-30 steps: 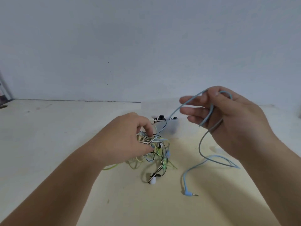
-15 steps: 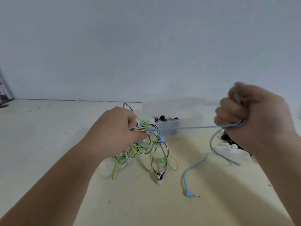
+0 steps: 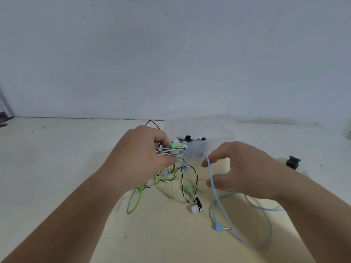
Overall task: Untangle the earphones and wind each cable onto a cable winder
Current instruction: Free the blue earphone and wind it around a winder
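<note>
1. Head view, concealment: the left hand (image 3: 140,158) covers the top of the earphone tangle (image 3: 182,179). The right wrist hides a stretch of the blue cable (image 3: 213,188), and the cable's nearest loop is blurred. The contents of the clear box (image 3: 197,147) are indistinct.
2. Fingers: the left fingers and thumb curl around several strands and grip the tangle, whose lower loops reach the table (image 3: 57,168). The right hand (image 3: 245,168) is spread, its fingers nearly straight. The blue cable crosses its fingertips; whether they touch cannot be told.
3. Orientation: the blue cable descends from the tangle toward the wearer. Its jack plug (image 3: 220,228) lies flat on the table with its long axis left–right and its metal tip pointing right.
</note>
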